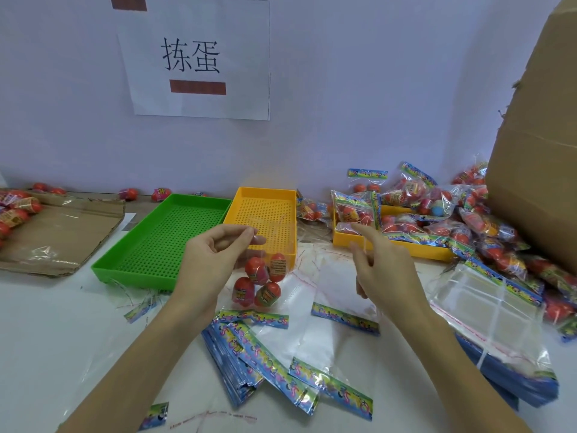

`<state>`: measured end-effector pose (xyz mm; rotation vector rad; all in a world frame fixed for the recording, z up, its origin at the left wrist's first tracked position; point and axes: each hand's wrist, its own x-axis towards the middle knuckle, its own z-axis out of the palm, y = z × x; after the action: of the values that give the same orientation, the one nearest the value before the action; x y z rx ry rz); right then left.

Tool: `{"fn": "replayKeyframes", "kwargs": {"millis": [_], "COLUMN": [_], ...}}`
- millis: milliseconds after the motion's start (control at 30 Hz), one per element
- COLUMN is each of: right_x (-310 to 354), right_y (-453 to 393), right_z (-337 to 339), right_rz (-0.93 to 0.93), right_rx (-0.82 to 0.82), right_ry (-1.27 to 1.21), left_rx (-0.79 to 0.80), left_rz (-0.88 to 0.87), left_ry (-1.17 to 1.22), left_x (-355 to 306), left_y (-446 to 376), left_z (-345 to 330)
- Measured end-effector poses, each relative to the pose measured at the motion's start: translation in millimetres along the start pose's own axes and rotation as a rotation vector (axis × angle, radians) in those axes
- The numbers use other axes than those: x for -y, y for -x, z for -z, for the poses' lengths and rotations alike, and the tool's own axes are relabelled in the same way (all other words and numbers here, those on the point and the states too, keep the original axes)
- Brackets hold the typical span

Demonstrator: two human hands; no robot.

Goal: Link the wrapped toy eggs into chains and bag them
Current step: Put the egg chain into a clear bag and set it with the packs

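My left hand (pixel 215 254) pinches the top edge of a clear bag (pixel 281 242) over the near end of the yellow tray (pixel 265 210). Several red wrapped toy eggs (pixel 262 282) hang in the bottom of that bag. My right hand (pixel 381 267) is raised to the right of the bag and apart from it. Its thumb and forefinger seem to pinch a thin clear strip (pixel 364 246). Empty bags with colourful headers (pixel 249 348) lie fanned on the white table below both hands.
An empty green tray (pixel 146 245) sits left of the yellow one. A second yellow tray (pixel 402 245) and the table at right hold many filled bags (pixel 437 201). A tall cardboard box (pixel 537 151) stands far right. Flat cardboard (pixel 62 232) with loose eggs (pixel 15 210) lies at left.
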<state>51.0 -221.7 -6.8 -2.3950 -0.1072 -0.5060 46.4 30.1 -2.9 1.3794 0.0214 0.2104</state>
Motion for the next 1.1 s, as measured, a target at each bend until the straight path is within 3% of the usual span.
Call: {"fn": "replayKeyframes", "kwargs": {"millis": [167,267,433,567,800,1100], "right_x": [2,7,12,12,25,23], "right_y": [-3,-2,-3,-2,9,12], "right_z": [-2,-4,-1,-3,-18,-25], "right_rz": [-0.092,-0.237,-0.345,-0.355,-0.1,-0.111], "right_rx": [0.101,0.257,0.344,0.367,0.388,0.182], "right_ry": [-0.19,-0.51,-0.832,-0.823,-0.776,-0.759], "left_rx": [0.031,0.041,0.05,0.053,0.086,0.243], "left_rz": [0.004,0.006,0.023,0.032,0.017,0.09], "left_ry": [-0.021,-0.028,-0.038,-0.043,-0.026,0.003], "left_x": [0,-1,-3,-2,0,-1], "left_y": [1,2,3,4,5,3], "left_z": [-2,-2,-1,-3,-6,-4]}}
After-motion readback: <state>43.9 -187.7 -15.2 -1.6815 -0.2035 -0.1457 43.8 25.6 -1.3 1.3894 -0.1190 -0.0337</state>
